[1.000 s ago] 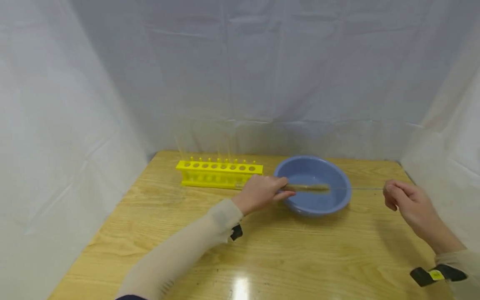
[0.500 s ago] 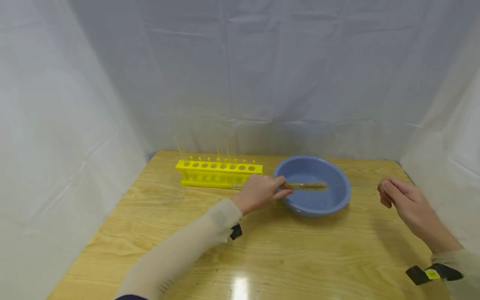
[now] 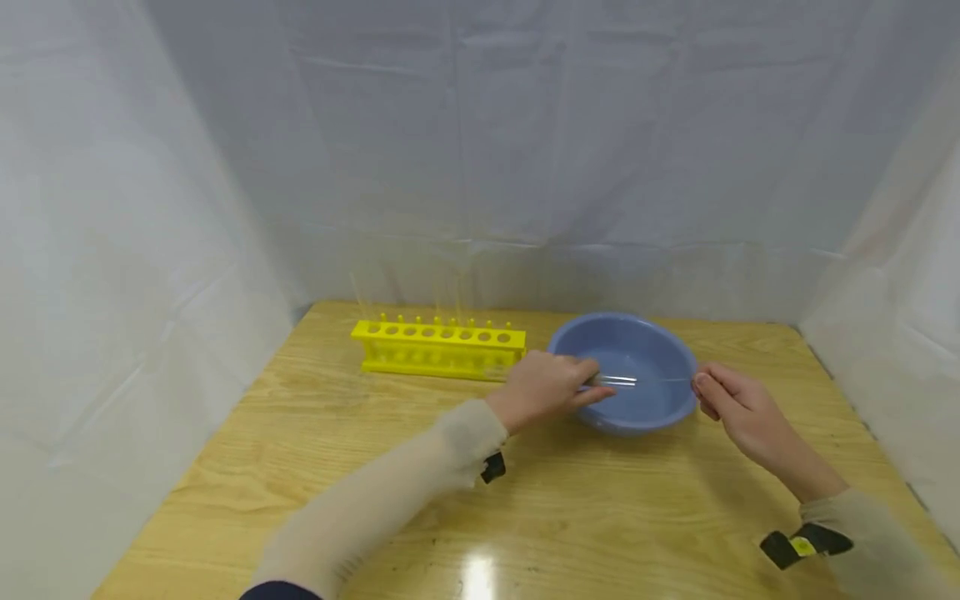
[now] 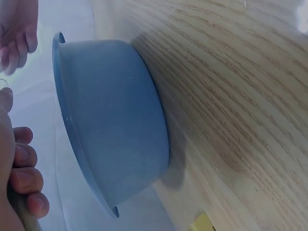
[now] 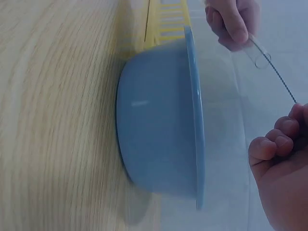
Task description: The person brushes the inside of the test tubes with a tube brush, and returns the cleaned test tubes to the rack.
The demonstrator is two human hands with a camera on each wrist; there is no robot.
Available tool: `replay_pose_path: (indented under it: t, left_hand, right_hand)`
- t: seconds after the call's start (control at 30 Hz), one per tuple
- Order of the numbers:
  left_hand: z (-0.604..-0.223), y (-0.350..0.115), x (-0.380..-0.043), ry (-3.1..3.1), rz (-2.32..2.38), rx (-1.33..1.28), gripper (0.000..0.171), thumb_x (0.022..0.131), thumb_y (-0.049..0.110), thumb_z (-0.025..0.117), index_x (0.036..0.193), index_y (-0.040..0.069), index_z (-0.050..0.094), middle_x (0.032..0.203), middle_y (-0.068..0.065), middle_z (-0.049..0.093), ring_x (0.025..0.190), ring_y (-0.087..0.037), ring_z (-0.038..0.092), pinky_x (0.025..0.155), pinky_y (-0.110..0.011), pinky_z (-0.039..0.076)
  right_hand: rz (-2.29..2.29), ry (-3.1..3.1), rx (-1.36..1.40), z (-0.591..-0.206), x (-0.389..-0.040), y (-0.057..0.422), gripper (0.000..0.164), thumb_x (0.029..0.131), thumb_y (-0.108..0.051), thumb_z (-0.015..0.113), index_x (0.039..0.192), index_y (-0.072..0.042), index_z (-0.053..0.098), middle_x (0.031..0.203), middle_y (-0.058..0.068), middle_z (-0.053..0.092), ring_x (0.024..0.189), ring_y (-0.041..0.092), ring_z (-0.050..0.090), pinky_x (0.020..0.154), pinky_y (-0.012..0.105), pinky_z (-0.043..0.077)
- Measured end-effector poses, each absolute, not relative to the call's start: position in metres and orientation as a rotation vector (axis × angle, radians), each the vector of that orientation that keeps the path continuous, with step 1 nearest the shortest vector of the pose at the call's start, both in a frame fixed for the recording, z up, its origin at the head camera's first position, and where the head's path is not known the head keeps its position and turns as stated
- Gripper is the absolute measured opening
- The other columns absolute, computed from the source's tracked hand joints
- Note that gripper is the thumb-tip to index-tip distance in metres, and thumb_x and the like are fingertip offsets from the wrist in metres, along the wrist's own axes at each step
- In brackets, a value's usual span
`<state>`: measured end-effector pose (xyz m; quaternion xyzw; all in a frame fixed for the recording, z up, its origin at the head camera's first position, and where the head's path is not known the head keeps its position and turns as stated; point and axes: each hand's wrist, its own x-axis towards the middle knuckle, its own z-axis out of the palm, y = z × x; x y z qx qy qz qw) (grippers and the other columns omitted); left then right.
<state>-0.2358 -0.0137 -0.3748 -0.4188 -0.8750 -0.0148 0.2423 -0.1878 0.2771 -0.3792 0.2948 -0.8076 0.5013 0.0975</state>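
While the left hand [image 3: 550, 386] wraps its fingers closely round a clear test tube [image 3: 618, 381], the right hand [image 3: 738, 408] pinches a thin twisted wire stem [image 5: 280, 77] between thumb and curled fingers. The tube lies nearly level across the left grip, its open end jutting toward the right hand over the blue basin [image 3: 652, 354]; the stem runs from that mouth to the right fingertips. The head view gives the stem only as a faint line, whereas the right wrist view shows its twist and the tube's round rim, and the left wrist view shows the left fingers bent around the tube.
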Motion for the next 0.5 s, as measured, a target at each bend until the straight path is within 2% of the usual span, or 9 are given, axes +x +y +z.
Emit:
replay_pose_path:
  t: [0.13, 0.3, 0.4, 0.5]
  left_hand:
    - [-0.373, -0.009, -0.234, -2.366, -0.004, -1.127, 0.041, 0.094, 0.057, 0.060, 0.080, 0.020, 0.053, 0.056, 0.008, 0.044, 0.045, -0.008, 0.043, 0.039, -0.027, 0.031]
    - [-0.374, -0.009, -0.234, -2.353, 0.023, -1.107, 0.042, 0.095, 0.058, 0.060, 0.079, 0.020, 0.053, 0.055, 0.008, 0.040, 0.043, -0.007, 0.040, 0.038, -0.026, 0.029]
    - [-0.375, -0.011, -0.234, -2.350, 0.067, -1.092, 0.042, 0.095, 0.059, 0.058, 0.080, 0.020, 0.054, 0.054, 0.008, 0.039, 0.041, -0.006, 0.035, 0.038, -0.025, 0.024]
    - [-0.375, -0.013, -0.234, -2.310, 0.115, -1.079, 0.042, 0.096, 0.061, 0.056, 0.079, 0.022, 0.054, 0.053, 0.008, 0.038, 0.040, -0.005, 0.030, 0.038, -0.024, 0.022]
  right_hand:
    - [1.513, -2.367, 0.931, -0.381, -0.192, 0.256, 0.023, 0.106, 0.000, 0.040, 0.085, -0.002, 0.049, 0.065, 0.003, 0.037, 0.053, 0.015, 0.034, 0.051, 0.030, 0.034]
    - [1.545, -2.369, 0.930, -0.382, -0.195, 0.240, 0.022, 0.107, -0.002, 0.041, 0.088, -0.002, 0.051, 0.062, 0.001, 0.037, 0.051, 0.015, 0.035, 0.051, 0.031, 0.035]
    - [1.584, -2.467, 0.826, -0.380, -0.195, 0.239, 0.026, 0.109, -0.012, 0.041, 0.089, -0.001, 0.053, 0.060, 0.003, 0.038, 0.049, 0.018, 0.035, 0.050, 0.032, 0.036]
    - [1.761, -2.614, 0.690, -0.373, -0.194, 0.239, 0.039, 0.110, -0.027, 0.039, 0.091, 0.005, 0.053, 0.061, 0.005, 0.038, 0.049, 0.025, 0.033, 0.051, 0.035, 0.037]
